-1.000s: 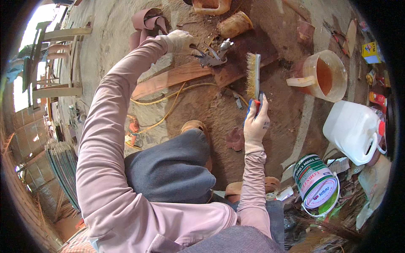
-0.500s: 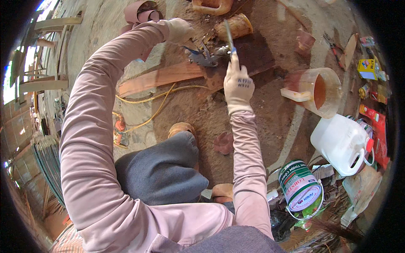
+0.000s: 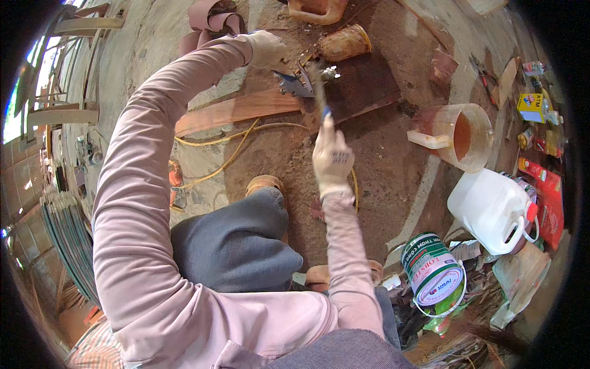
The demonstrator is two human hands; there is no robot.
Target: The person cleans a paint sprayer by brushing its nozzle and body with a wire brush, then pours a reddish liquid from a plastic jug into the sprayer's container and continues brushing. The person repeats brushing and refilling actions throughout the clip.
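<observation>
My gloved right hand [image 3: 333, 161] grips a long, thin tool with a blue handle [image 3: 326, 113]. The tool's far end is smeared by motion, so I cannot tell its kind. Up and to the left, my gloved left hand [image 3: 267, 50] has its fingers curled, and what they hold is hidden. Close to those fingertips is a grey, angular metal piece [image 3: 297, 84] with pointed prongs. It rests by the edge of a dark flat board [image 3: 367, 91]. A stained yellowish can [image 3: 346, 43] lies on its side just beyond.
A reddish plank [image 3: 236, 113] and yellow cord [image 3: 228, 161] lie left of the board. To the right stand a clear jug [image 3: 479, 138] of red-brown liquid, a white jerrycan [image 3: 485, 206] and a green-and-white bucket [image 3: 430, 267]. Curled brown sheeting [image 3: 212, 15] sits beyond my left hand.
My right hand has drawn back toward me and slightly left with the tool, whose far end now passes beside the metal piece. My left hand stays nearly in place.
</observation>
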